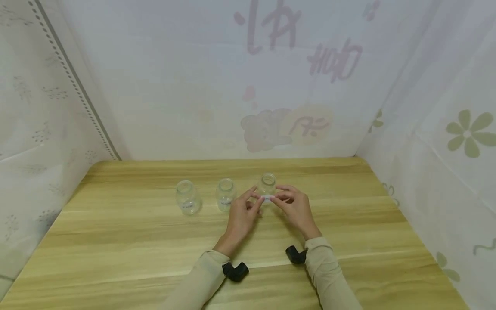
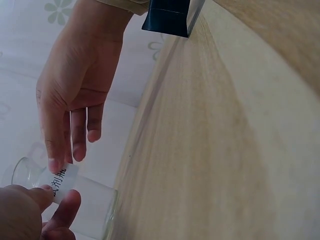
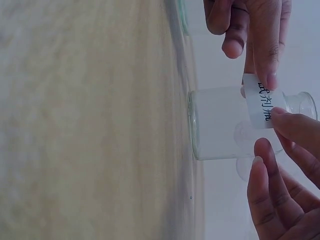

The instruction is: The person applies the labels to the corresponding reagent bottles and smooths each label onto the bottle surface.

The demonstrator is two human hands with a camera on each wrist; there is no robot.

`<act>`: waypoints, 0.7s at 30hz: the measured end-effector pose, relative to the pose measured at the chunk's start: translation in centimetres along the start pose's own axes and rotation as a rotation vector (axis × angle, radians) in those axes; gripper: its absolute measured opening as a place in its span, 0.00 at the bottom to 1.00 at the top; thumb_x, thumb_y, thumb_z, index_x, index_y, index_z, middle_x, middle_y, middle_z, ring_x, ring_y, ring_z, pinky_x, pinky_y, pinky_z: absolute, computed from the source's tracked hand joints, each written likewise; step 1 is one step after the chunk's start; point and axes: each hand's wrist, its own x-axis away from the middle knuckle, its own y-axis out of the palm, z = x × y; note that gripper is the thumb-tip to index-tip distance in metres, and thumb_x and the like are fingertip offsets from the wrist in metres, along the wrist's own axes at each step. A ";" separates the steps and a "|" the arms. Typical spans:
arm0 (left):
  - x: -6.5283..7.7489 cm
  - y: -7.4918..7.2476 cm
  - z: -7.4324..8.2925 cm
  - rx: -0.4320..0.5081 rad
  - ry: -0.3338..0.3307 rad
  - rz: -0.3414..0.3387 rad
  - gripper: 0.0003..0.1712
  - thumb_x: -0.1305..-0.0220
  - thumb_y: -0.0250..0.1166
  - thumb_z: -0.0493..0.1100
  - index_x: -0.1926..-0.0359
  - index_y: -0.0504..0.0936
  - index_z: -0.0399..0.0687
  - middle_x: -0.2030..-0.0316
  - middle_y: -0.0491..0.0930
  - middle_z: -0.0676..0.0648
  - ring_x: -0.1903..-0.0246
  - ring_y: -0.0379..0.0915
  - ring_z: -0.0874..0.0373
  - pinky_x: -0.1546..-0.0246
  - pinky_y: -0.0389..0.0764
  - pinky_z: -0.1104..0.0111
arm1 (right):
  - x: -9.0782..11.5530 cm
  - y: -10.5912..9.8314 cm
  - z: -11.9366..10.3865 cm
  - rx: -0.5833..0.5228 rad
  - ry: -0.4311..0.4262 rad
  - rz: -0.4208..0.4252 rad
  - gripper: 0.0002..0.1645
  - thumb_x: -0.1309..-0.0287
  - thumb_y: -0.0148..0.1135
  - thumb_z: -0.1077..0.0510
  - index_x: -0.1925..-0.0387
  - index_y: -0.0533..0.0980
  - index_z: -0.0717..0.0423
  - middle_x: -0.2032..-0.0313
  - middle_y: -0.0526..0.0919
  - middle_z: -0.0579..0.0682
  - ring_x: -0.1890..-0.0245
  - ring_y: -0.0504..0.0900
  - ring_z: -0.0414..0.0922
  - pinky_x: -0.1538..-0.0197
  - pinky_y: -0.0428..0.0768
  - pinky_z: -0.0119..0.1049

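Note:
A clear glass jar stands upright and uncapped between the two hands. Across its near side is a small white label with dark handwritten characters. My left hand pinches one end of this label, its thumb on the written face. At the other end my right hand grips it the same way, with the thumb on the front. The right hand's other fingers spread beside the glass. In both wrist views the label overlaps the upper part of the jar.
Two more open glass jars, the middle one and the far left one, stand to the left with labels on their fronts. They share the wood-grain table. A printed white curtain rises behind the table's far edge.

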 end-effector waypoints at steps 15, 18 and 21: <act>0.0 0.1 0.4 -0.053 0.055 0.046 0.09 0.30 0.68 0.35 0.54 0.83 0.31 0.46 0.84 0.33 0.80 0.84 0.52 0.82 0.78 0.75 | 0.1 0.2 -0.3 0.032 -0.006 0.005 0.07 0.40 0.76 0.59 0.68 0.88 0.60 0.46 0.86 0.58 0.59 0.87 0.51 0.60 0.85 0.38; 0.0 0.2 0.4 -0.061 0.050 0.048 0.17 0.30 0.68 0.35 0.45 0.81 0.28 0.55 0.87 0.37 0.79 0.84 0.54 0.80 0.79 0.74 | 0.1 0.2 -0.4 0.040 -0.015 0.009 0.07 0.40 0.76 0.59 0.68 0.88 0.61 0.46 0.86 0.58 0.59 0.87 0.52 0.60 0.85 0.39; 0.1 0.1 0.4 -0.071 0.048 0.050 0.23 0.30 0.68 0.35 0.39 0.78 0.27 0.60 0.88 0.41 0.79 0.83 0.57 0.79 0.80 0.74 | 0.2 0.2 -0.5 0.053 -0.024 0.016 0.07 0.41 0.76 0.60 0.68 0.88 0.61 0.47 0.86 0.58 0.60 0.87 0.52 0.61 0.85 0.38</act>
